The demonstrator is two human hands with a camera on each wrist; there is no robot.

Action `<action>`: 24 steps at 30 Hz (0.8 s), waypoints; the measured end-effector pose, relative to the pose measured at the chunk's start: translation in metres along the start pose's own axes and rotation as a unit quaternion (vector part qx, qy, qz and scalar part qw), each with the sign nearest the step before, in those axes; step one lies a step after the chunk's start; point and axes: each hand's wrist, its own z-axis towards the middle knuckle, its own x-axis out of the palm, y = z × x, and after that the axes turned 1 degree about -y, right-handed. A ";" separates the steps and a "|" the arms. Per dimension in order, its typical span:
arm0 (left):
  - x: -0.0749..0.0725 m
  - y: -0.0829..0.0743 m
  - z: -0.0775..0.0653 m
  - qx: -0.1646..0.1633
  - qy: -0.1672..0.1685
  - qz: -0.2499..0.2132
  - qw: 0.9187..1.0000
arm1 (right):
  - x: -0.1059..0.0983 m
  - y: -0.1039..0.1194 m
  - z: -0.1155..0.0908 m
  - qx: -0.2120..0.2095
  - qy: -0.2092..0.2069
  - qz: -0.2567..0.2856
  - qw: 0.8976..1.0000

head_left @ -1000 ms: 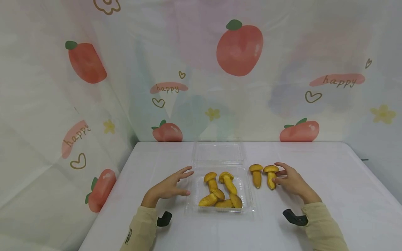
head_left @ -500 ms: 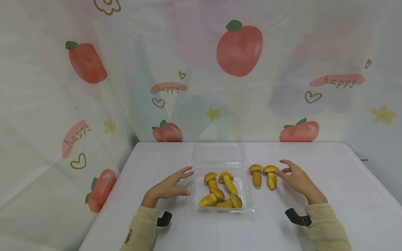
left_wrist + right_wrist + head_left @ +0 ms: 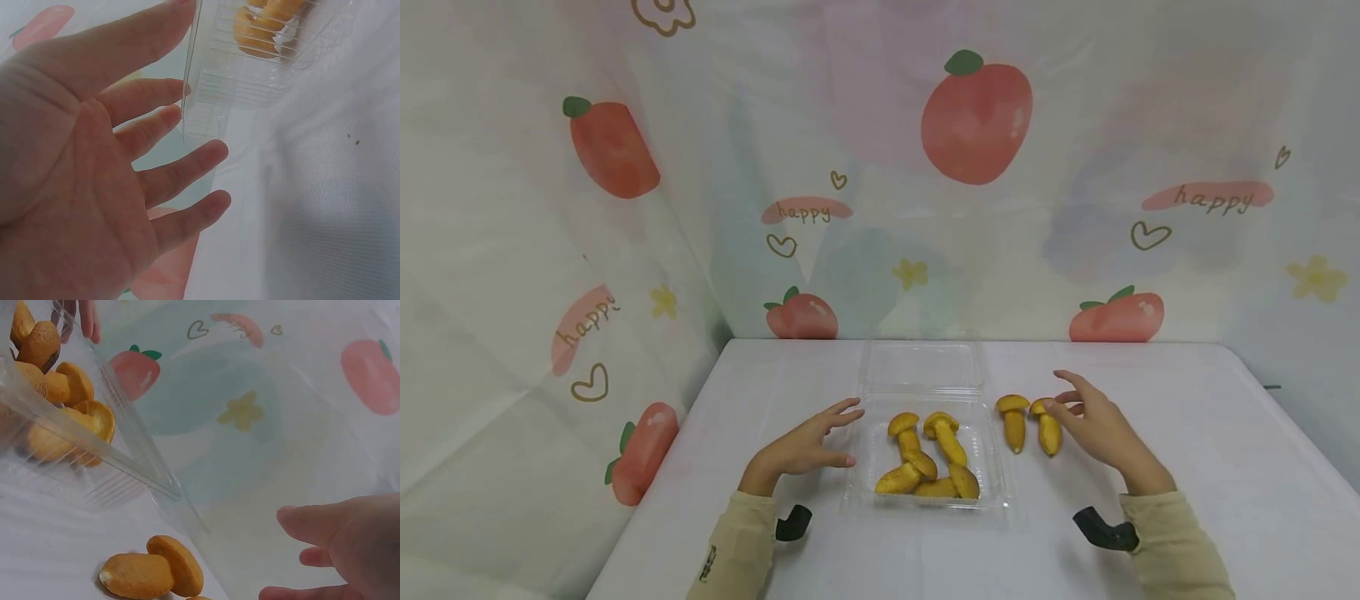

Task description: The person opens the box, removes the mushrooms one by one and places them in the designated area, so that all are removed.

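Two yellow-brown mushrooms lie on the white tabletop, a left one (image 3: pixel 1013 423) and a right one (image 3: pixel 1049 435), caps pointing away. Over the right one's cap hovers my right hand (image 3: pixel 1093 429), thumb and fingers apart and holding nothing; it hides part of that cap. The right wrist view shows the left mushroom (image 3: pixel 140 574) below and beside the hand (image 3: pixel 356 544). Several similar mushrooms (image 3: pixel 946 437) lie in a clear plastic clamshell box (image 3: pixel 992 467). Beside the box's left side, my left hand (image 3: pixel 793 442) has its fingers spread, fingertips close to the clear wall (image 3: pixel 200 56).
The box's clear lid (image 3: pixel 922 367) lies folded back toward the rear edge of the table (image 3: pixel 925 558). Behind stands a printed fabric backdrop (image 3: pixel 865 125), with a second side (image 3: pixel 482 250) at the left. Dark wrist mounts (image 3: pixel 1105 529) stick out inward from both sleeves.
My right hand has let go of the right mushroom's stem, drawn back to the right, then come leftward again above its cap. Both loose mushrooms and my left hand stay put.
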 end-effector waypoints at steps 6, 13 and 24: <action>0.000 0.001 0.000 0.001 -0.001 0.001 1.000 | 0.006 0.010 -0.001 -0.029 -0.011 0.007 0.999; 0.000 0.001 0.000 0.000 -0.001 0.002 1.000 | 0.016 0.020 -0.001 -0.029 -0.002 0.013 0.999; 0.000 0.003 0.001 0.002 0.001 -0.001 1.000 | 0.030 0.039 -0.002 -0.094 -0.016 0.039 0.995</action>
